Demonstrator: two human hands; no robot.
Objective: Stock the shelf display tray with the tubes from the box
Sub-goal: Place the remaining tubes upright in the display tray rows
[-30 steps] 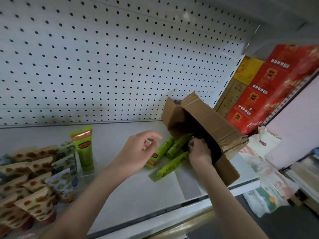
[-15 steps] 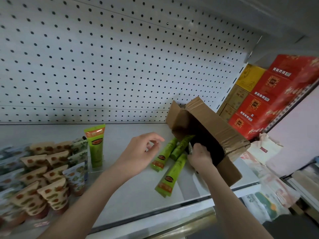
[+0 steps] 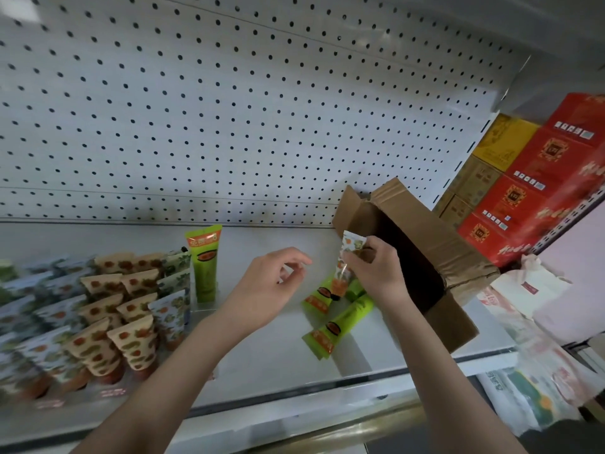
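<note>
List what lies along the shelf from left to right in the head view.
Rows of patterned tubes → upright green tube → left hand → right hand gripping a small patterned tube → cardboard box → red cartons.

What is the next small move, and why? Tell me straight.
Probably carry the white patterned tube leftward to the standing white tubes. The right hand pinches it upright outside the box, while the left hand hovers open and holds nothing; the green tubes lie loose on the shelf and can wait.
</note>
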